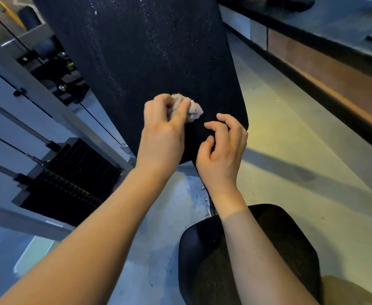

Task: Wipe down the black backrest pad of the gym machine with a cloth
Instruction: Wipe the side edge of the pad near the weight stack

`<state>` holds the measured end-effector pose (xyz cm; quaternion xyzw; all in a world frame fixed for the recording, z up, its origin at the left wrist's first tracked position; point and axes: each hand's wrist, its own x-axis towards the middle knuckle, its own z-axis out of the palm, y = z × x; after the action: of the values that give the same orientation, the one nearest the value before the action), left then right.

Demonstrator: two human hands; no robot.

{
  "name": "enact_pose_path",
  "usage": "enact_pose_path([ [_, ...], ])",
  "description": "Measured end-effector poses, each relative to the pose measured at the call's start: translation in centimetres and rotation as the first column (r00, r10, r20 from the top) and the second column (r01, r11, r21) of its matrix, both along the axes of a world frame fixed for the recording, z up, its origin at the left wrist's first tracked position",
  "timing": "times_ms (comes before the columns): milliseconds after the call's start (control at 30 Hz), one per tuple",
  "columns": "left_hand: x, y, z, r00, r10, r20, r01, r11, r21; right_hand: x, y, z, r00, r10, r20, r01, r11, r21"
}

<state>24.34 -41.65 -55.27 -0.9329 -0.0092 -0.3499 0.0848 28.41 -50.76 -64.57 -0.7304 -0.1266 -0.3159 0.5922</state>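
The black backrest pad (pixel 149 58) fills the upper middle of the head view, tilted, with wet streaks on its upper part. My left hand (pixel 161 133) grips a small crumpled pale cloth (pixel 192 108) and holds it against the pad's lower part. Just to the right, my right hand (pixel 222 150) hovers over the pad's lower right corner with its fingers loosely curled, holding nothing.
The black seat pad (pixel 204 256) lies below my right forearm. A weight stack (pixel 70 179) with cables and grey frame bars stands on the left. Pale floor (pixel 290 133) runs along the right, bordered by a low brown and black ledge (pixel 334 69).
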Motion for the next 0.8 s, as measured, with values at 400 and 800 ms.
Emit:
enact_pose_path([
  [400,-2.6,1.8,-0.1,0.992,0.124,0.006,-0.122,0.983,-0.139,-1.7,1.6,1.2,0.997,-0.045,-0.056,0.038,0.993,-0.111],
  [800,-3.1,4.8,1.3,0.975,0.099,0.200,-0.069,0.986,-0.150,-2.0,2.6,0.7,0.999,-0.040,-0.036,0.034,0.988,-0.149],
])
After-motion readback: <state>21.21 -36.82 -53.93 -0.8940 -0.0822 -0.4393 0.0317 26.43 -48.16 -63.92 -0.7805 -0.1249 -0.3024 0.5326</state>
